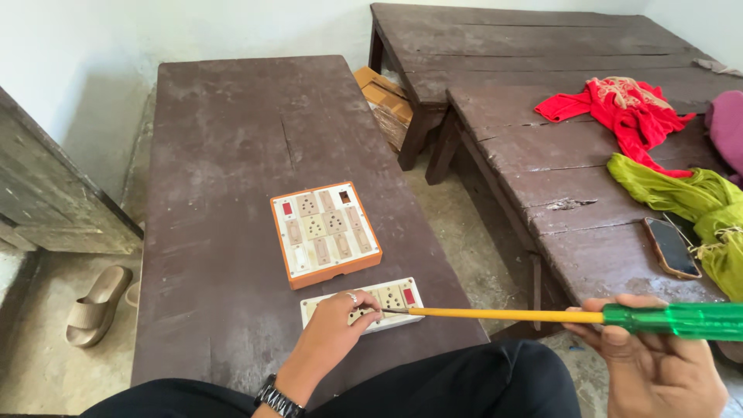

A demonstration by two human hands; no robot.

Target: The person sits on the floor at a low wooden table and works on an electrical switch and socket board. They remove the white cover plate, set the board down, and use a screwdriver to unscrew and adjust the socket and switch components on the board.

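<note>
My left hand (334, 323) rests on a white extension board (391, 298) with sockets and a red switch, pressing it onto the brown wooden table (232, 139). My right hand (658, 364) grips the green handle of a long screwdriver (542, 315) with a yellow shaft. Its tip touches the white board beside my left fingers. Just behind it lies a square orange-edged switchboard (325, 234) with several sockets and switches.
A wooden platform (557, 155) to the right carries a red cloth (627, 108), a green cloth (689, 197) and a phone (670, 248). A beige slipper (94, 306) lies on the floor at left. Wooden planks (383, 97) stand between the tables.
</note>
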